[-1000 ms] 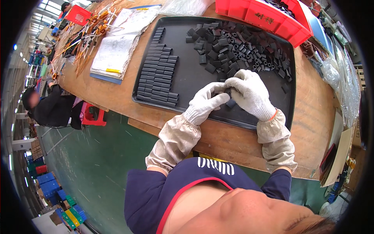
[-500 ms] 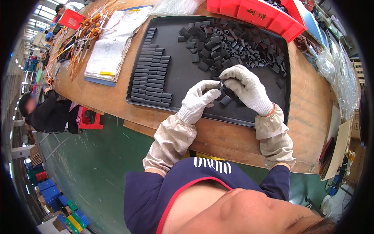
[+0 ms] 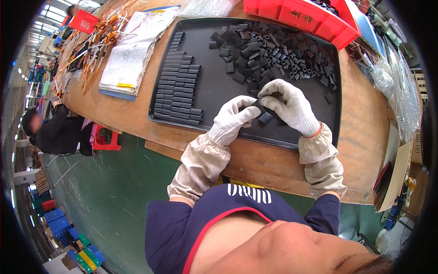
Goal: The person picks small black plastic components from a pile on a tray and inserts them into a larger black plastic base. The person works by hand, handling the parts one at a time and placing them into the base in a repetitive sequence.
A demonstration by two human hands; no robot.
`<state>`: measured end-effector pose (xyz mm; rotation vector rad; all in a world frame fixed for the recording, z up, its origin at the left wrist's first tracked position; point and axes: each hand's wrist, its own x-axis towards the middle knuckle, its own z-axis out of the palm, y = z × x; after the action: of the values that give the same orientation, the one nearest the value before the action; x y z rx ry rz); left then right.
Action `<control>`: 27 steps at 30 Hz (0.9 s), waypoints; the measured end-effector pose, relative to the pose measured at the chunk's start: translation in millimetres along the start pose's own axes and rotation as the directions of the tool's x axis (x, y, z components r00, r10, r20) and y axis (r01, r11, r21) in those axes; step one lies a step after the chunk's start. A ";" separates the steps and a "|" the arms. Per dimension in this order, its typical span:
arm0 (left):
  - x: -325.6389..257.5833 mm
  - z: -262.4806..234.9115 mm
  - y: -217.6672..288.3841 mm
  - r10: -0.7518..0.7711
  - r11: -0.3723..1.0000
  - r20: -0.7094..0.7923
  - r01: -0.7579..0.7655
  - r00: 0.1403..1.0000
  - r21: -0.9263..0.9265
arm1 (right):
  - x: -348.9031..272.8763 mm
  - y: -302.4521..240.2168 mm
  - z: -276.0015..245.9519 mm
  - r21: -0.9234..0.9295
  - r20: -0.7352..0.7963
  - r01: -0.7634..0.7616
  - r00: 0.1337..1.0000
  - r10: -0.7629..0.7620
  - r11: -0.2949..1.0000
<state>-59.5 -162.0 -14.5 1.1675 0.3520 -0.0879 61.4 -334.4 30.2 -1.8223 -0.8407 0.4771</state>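
In white knitted gloves, my left hand [image 3: 232, 118] and my right hand [image 3: 290, 107] meet above the near part of a black tray [image 3: 212, 89]. Both hands pinch a small black sleeve [image 3: 258, 106] between thumbs and fingertips; the gloves partly hide it. Just below the fingers, a loose black sleeve [image 3: 265, 118] lies on the tray. Along the tray's left side, black tubes [image 3: 175, 93] lie side by side in stacked rows. A heap of loose short black sleeves [image 3: 273, 52] covers the far right, some flattened and some round with their open ends showing.
Left of the tray, an open stack of papers [image 3: 125, 66] lies on the wooden table [image 3: 360, 150]. Orange-and-white wire parts [image 3: 102, 41] are farther left. A red bin [image 3: 301, 18] stands behind the tray. A person in black [image 3: 57, 130] sits at the table's far left.
My fingers have shifted slightly around the black sleeve, and more of it shows between them. The rows and the heap look the same.
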 end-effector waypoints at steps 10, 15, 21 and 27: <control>2.9 -4.9 -1.5 0.023 0.988 0.086 -0.010 0.996 -0.155 | 4.6 6.5 -1.0 -0.119 0.035 0.329 0.944 -0.328 0.937; 0.3 -4.3 0.9 0.007 0.996 0.087 0.001 0.996 -0.090 | 5.2 16.0 3.7 -0.156 0.056 0.335 0.942 -0.330 0.929; -13.0 -26.9 13.2 0.498 0.630 0.100 -0.439 0.861 0.641 | 0.6 1.2 0.1 -0.097 0.081 0.214 0.975 -0.207 0.972; -28.0 -102.1 39.6 0.601 0.023 -0.037 0.029 0.799 0.999 | 3.5 19.4 1.0 -0.030 -0.035 0.100 0.994 -0.101 0.995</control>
<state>-99.1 -56.4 -5.9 2.7467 0.4622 0.4720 69.4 -335.6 12.2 -1.7997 -0.9136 0.3686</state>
